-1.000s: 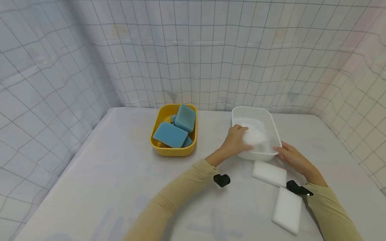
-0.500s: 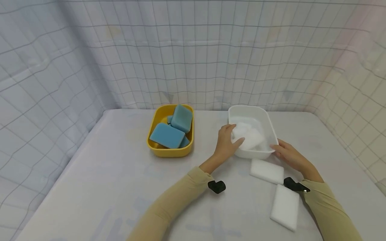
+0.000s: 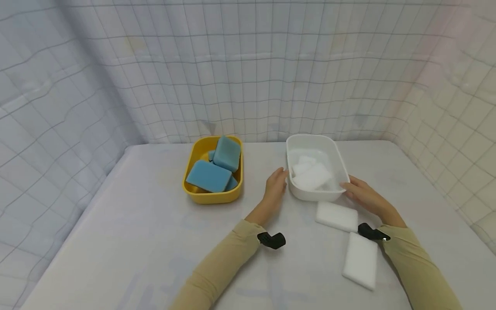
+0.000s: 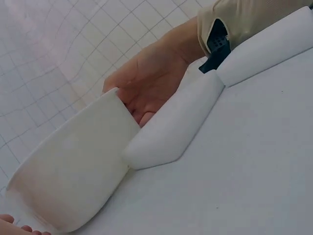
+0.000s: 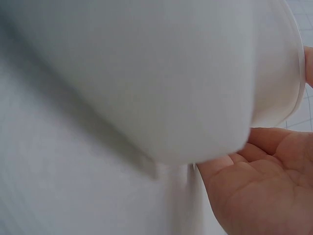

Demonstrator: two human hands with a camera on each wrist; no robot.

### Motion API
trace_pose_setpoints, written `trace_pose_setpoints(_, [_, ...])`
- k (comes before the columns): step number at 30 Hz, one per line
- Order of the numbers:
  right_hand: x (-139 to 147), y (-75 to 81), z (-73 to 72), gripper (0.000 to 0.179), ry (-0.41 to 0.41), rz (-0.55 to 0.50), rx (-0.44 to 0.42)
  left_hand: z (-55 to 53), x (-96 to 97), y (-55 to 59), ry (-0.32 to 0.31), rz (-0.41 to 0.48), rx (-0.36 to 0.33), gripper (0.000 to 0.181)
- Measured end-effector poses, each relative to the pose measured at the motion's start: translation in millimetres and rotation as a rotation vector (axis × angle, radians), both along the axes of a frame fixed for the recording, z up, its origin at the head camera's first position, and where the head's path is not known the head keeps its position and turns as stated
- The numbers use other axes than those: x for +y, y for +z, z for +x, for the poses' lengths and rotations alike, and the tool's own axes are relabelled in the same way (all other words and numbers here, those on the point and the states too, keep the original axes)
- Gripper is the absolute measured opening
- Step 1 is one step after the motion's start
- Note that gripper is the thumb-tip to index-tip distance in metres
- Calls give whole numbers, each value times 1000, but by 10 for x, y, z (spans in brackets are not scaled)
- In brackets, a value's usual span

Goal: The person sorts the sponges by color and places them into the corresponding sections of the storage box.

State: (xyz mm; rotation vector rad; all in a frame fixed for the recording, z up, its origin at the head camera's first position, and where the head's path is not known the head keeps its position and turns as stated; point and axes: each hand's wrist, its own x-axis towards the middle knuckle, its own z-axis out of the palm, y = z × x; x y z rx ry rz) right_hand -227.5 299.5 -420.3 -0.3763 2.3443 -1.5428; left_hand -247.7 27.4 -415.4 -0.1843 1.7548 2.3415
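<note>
In the head view a white plastic tub (image 3: 315, 196) stands at the back right, with several white sponges (image 3: 311, 176) piled inside. My right hand (image 3: 366, 196) grips its near right corner, thumb over the rim and fingers outside, as the right wrist view also shows with the palm (image 5: 269, 186) beside the tub wall (image 5: 276, 73). Along the tub's left side lies my left hand (image 3: 274, 189), fingers extended and nothing held. Its fingertips (image 4: 19, 227) show at the lower left of the left wrist view, close by the tub wall (image 4: 68, 161).
One white sponge (image 3: 337, 216) lies right in front of the tub, and another white sponge (image 3: 360, 260) lies nearer, beside the right sleeve. A yellow tub (image 3: 215, 198) holding several blue sponges (image 3: 209, 175) stands to the left. Grid-patterned cloth (image 3: 232, 77) hangs behind the table.
My left hand has let go of a white sponge inside the white tub and moved out left over the rim. The right hand keeps its grip on the corner. The head view has shifted slightly.
</note>
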Motion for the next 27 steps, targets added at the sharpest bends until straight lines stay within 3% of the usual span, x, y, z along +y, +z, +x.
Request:
trace_pose_setpoints(2, [-20, -15, -10, 63, -1, 6, -5, 16, 17, -38, -8, 91, -28, 59])
trace_pose_setpoints(4, [-35, -30, -13, 64, -3, 9, -12, 38, 45, -80, -28, 148, -13, 58])
trace_pose_setpoints(7, [-37, -44, -16, 65, -5, 16, -19, 61, 84, -143, -68, 121, 62, 55])
trace_pose_setpoints(11, [-4, -20, -29, 67, -5, 54, -22, 79, 114, -166, -77, 77, 116, 52])
trace_pose_setpoints(21, [204, 100, 85, 63, 108, 41, -17, 105, 121, -155, -88, 16, 111, 55])
trace_pose_setpoints(27, [250, 169, 268, 56, 34, 283, 83, 94, 79, -153, -74, -33, 91, 56])
